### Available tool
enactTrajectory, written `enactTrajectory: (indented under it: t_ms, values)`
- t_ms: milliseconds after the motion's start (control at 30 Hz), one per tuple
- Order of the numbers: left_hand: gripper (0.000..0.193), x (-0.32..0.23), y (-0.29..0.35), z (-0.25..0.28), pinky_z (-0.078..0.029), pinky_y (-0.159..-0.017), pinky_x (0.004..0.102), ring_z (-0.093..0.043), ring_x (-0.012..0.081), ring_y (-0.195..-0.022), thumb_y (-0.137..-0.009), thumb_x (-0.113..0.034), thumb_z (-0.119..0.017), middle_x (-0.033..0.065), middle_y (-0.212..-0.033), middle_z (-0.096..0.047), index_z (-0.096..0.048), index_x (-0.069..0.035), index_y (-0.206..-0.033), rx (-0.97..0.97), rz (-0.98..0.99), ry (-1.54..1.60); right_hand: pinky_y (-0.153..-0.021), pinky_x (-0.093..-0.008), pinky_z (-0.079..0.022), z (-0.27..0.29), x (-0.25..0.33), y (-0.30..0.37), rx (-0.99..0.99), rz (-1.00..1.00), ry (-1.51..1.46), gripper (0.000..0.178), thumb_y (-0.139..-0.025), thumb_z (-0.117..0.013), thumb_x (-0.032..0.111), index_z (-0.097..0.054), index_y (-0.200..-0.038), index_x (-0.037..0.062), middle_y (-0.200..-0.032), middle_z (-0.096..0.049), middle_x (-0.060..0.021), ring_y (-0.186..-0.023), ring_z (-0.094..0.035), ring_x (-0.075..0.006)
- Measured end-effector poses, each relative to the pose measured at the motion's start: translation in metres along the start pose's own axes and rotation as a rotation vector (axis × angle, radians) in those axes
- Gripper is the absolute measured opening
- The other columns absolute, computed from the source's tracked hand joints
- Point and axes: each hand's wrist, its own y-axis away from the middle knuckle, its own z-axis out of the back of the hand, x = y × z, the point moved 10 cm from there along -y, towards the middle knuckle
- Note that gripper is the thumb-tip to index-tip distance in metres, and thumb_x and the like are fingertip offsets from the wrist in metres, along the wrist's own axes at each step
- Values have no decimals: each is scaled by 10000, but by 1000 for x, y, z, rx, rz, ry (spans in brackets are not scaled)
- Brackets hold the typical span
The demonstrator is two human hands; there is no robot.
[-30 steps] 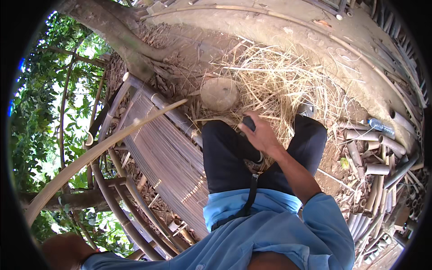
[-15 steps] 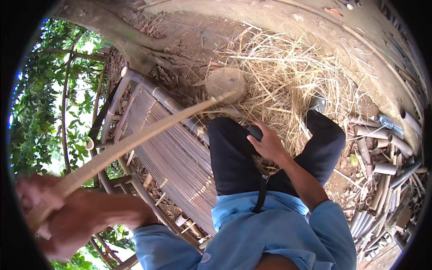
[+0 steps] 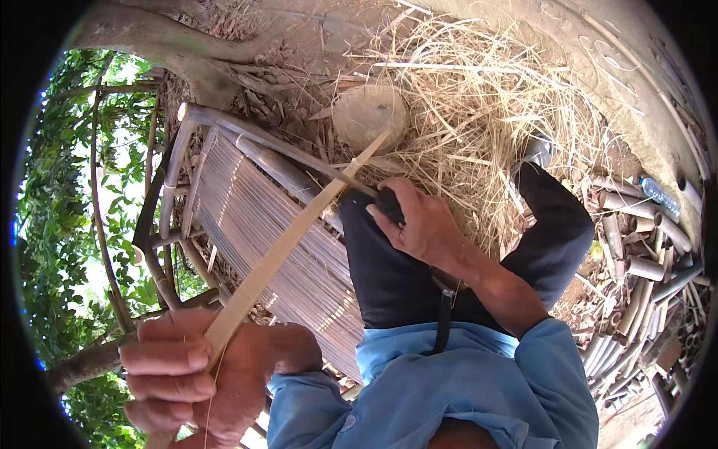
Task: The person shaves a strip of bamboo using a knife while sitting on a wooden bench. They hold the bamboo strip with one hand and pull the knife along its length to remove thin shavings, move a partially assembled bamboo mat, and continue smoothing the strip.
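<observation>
The left hand (image 3: 235,382), at the near left, has its fingers curled tight around a long pale strip (image 3: 280,251) that looks like split bamboo. The strip slants from that grip toward the far right, tapering to a tip that overlaps, in view, the near edge of a round flat-topped block (image 3: 369,112); whether the two touch I cannot tell. The right hand (image 3: 430,228) is closed around the dark handle (image 3: 390,206) of a blade (image 3: 361,188) (a knife, by its shape), just above the person's left knee. The blade points left and crosses the strip near its far end — contact there is too fine to make out.

Beneath the strip, on the left, lies a slatted bamboo bench (image 3: 239,202), with green leaves (image 3: 56,194) farther left. Right of the block spreads a loose heap of straw-coloured shavings (image 3: 486,105), and a tree trunk (image 3: 176,52) stands at the far left. The person wears dark trousers (image 3: 393,269) and a blue shirt (image 3: 456,382). Over on the right — beside a clear plastic bottle (image 3: 660,197) — cut bamboo lengths (image 3: 646,269) lie piled.
</observation>
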Motion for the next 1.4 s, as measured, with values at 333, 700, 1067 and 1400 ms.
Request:
enactTrajectory:
  t_ms: [333,700,1067,1400]
  values:
    - [515,-5,-2,-2,-249,-422,232,-353,107,-441,-956,-531,-494,-34,-427,-292,-419,-154,-613,143,48,21,-562,-427,-556,-12,49,17,156,247,-65,355,-923,-730,228,-539,-1113,-2,-746,-644,-197,-646,-679,-383]
    - [530,-2,-1,4,-296,-416,217,-361,105,-420,-922,-546,-568,-39,-441,-281,-402,-157,-602,13,-35,-46,-658,-470,-548,-31,4,28,243,184,-7,267,-927,-702,206,-560,-1036,7,-819,-619,-168,-750,-672,-374]
    - [438,8,-4,22,-384,-647,336,-431,204,-676,-1014,-487,-538,50,-667,-437,-575,-81,-855,40,115,-158,-677,-492,-539,-16,-105,23,71,-253,174,334,-958,-687,215,-531,-1180,20,-925,-689,-253,-810,-694,-449]
    - [460,4,29,10,-274,-417,259,-366,130,-465,-1095,-513,-364,27,-608,-390,-505,-78,-1043,49,111,-241,-620,-436,-560,3,44,6,134,-35,-66,248,-953,-685,173,-594,-1138,36,-877,-647,-161,-724,-675,-375]
